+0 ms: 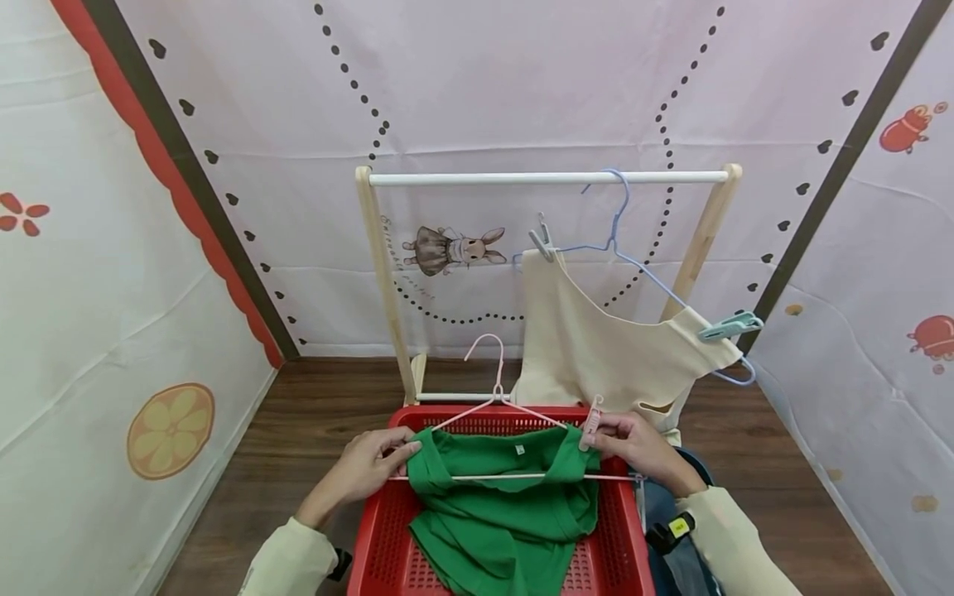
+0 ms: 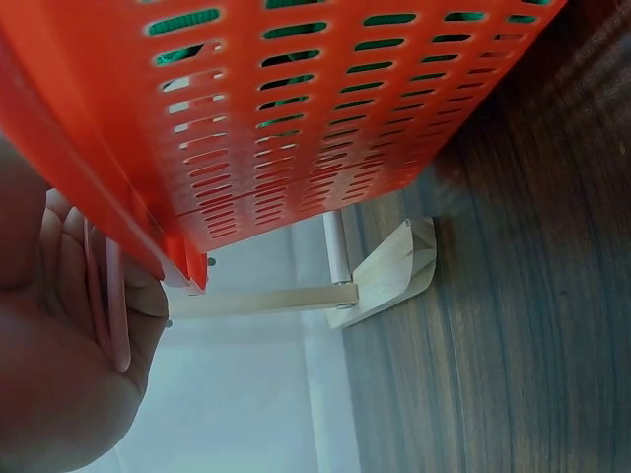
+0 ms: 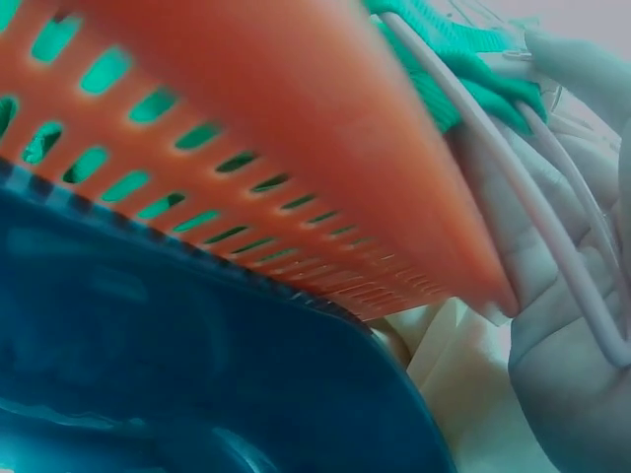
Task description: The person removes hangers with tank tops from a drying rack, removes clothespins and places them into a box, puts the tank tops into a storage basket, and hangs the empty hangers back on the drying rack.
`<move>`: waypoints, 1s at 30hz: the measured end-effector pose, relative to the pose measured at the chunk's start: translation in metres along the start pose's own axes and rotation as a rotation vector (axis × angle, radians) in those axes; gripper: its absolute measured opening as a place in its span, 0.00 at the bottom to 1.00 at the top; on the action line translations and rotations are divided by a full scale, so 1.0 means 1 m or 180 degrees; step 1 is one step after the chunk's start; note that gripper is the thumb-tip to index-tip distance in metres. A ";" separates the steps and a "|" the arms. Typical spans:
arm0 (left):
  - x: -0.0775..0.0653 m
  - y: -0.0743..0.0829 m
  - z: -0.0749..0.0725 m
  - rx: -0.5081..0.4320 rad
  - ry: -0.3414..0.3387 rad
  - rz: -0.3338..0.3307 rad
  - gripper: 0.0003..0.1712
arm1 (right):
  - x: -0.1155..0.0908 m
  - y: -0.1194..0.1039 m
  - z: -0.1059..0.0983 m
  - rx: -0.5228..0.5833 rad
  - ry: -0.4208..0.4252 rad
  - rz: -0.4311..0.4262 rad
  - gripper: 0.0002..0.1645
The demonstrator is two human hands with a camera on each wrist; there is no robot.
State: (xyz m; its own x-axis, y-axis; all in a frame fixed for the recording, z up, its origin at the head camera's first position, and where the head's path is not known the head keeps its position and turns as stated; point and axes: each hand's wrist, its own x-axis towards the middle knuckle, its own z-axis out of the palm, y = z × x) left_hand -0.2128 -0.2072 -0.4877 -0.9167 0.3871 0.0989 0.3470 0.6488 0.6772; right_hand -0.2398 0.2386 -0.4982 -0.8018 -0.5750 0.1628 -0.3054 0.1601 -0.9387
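A green shirt hangs on a pink hanger, its lower part lying in a red basket. My left hand pinches the shirt's left shoulder over the end of the hanger. In the left wrist view the hanger's rounded end lies against that palm. At the other shoulder my right hand holds a pink clothespin between thumb and fingers. Its jaws are hidden by the thumb and cloth. The hanger's end crosses the right palm in the right wrist view.
Behind the basket stands a rack with a white top bar and wooden legs. A cream garment hangs there from a blue hanger, held by a grey clothespin and a teal clothespin. A dark blue tub stands right of the basket.
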 end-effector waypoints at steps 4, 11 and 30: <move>0.000 -0.001 0.000 0.0008 0.0038 0.0044 0.11 | 0.002 -0.004 0.000 -0.0023 -0.0012 -0.0034 0.12; 0.000 -0.002 0.001 0.0008 0.0040 0.0035 0.11 | 0.003 -0.005 -0.002 -0.0068 -0.0023 -0.0092 0.13; 0.000 0.001 0.004 -0.0033 0.0048 -0.0067 0.14 | 0.006 -0.004 -0.001 -0.0039 0.0301 -0.0203 0.14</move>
State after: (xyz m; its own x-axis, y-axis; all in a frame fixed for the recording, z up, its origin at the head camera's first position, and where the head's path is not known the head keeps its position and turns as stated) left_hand -0.2123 -0.2041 -0.4900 -0.9267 0.3635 0.0956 0.3257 0.6498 0.6868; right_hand -0.2443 0.2357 -0.4934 -0.8253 -0.5060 0.2507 -0.3633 0.1358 -0.9217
